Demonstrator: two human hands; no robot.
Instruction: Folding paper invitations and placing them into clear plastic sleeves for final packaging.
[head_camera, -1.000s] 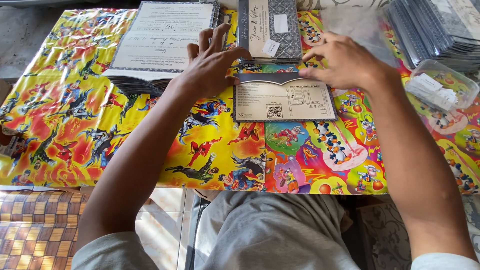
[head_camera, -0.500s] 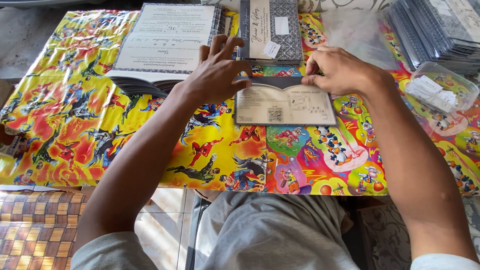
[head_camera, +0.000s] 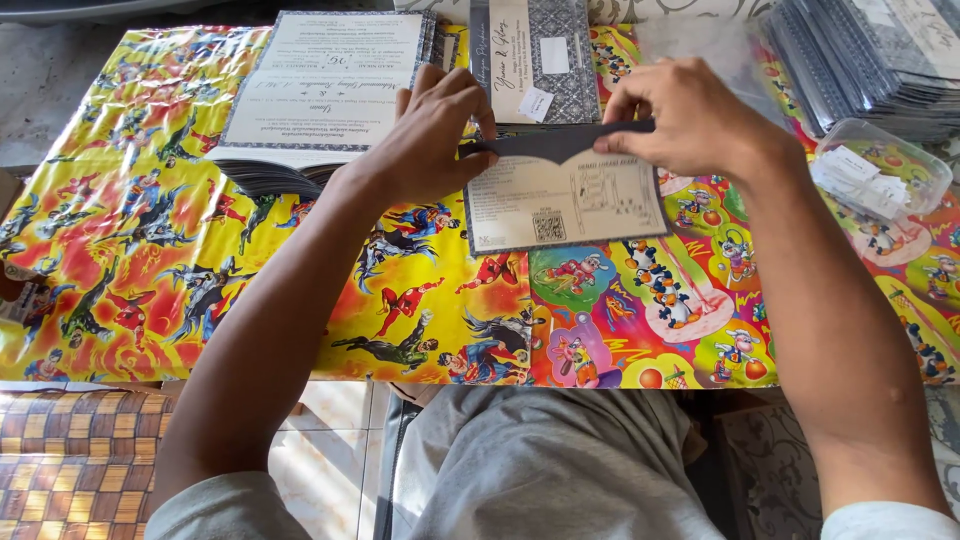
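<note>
Grey flap on cream card (head_camera: 565, 200), long side runs 9 to 3 o'clock. Our left hand (head_camera: 430, 140) pinches flap's 9 o'clock end, right hand (head_camera: 685, 120) pinches 3 o'clock end. Card lies at 6 o'clock from both, on bright cloth (head_camera: 150, 250).

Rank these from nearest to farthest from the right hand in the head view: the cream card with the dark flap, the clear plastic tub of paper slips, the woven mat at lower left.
1. Cream card with the dark flap: touching, pinched by the right hand.
2. Clear plastic tub: to the hand's right, on the table.
3. Woven mat: far lower left, below the table edge.
</note>
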